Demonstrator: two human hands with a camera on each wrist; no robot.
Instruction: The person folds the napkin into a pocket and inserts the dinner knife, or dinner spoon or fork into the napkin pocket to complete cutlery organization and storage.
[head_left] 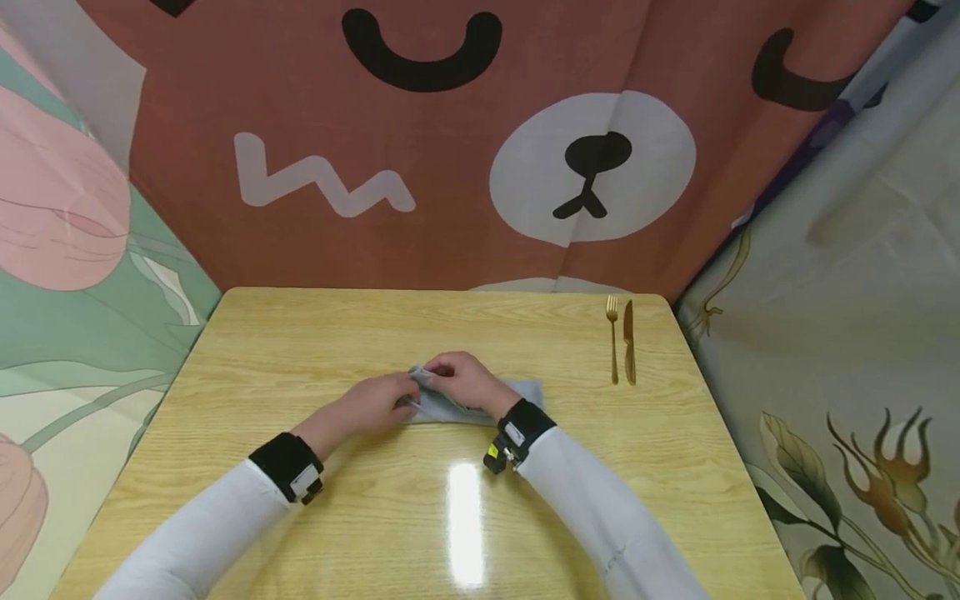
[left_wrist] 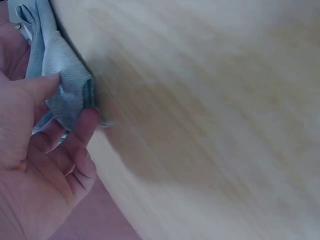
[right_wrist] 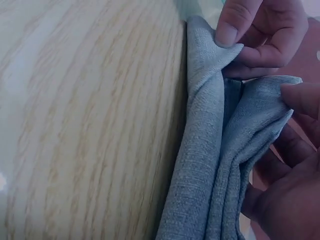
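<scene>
A grey-blue cloth napkin [head_left: 527, 390], folded into a long strip, lies across the middle of the wooden table. My left hand [head_left: 381, 403] is at its left end; in the left wrist view, thumb and fingers pinch a layered corner of the napkin [left_wrist: 67, 82]. Just beside it, my right hand [head_left: 472, 385] reaches over the strip and holds the cloth's far side near the same end. The right wrist view shows several folded layers of the napkin [right_wrist: 200, 150], parted at the top, with a hand pinching each side.
A gold fork [head_left: 612, 333] and a gold knife [head_left: 629, 342] lie side by side at the table's far right. Printed curtains surround the table [head_left: 375, 525]: a brown bear curtain [head_left: 450, 108] behind, a floral one [head_left: 825, 333] at right, another [head_left: 90, 333] at left.
</scene>
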